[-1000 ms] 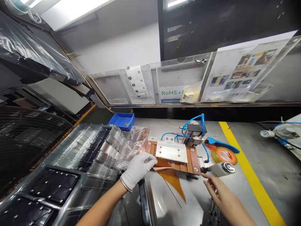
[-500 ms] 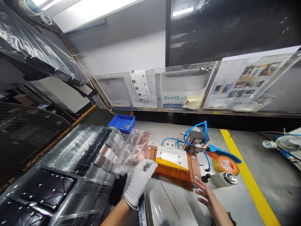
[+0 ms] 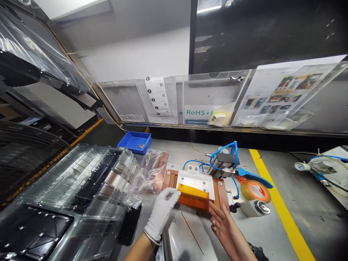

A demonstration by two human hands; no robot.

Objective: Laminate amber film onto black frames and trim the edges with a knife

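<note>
In the head view, my white-gloved left hand [image 3: 162,208] pinches the left edge of a translucent amber film sheet [image 3: 194,197]. The sheet slopes down over the front of a fixture with a silver metal plate [image 3: 195,181] and copper-brown end blocks [image 3: 221,188]. My bare right hand [image 3: 221,221] is at the sheet's lower right corner, fingers stretched out and thumb apart. Its fingertips meet or nearly meet the film edge; I cannot tell which. Below the film, a thin reddish strip [image 3: 191,232] lies on a pale, shiny sheet [image 3: 179,239].
Clear plastic trays [image 3: 89,195] with black parts fill the left. A blue bin [image 3: 134,142], a plastic bag with copper-coloured pieces [image 3: 156,168] and a black phone-like slab [image 3: 130,224] lie near. On the right are a pneumatic cylinder [image 3: 225,163], tape roll [image 3: 255,191] and metal-capped bottle [image 3: 255,208].
My right hand has moved left and inward, from the end block to the film's right corner. The film's right side has shifted left. My left hand still pinches it. The camera view has shifted slightly.
</note>
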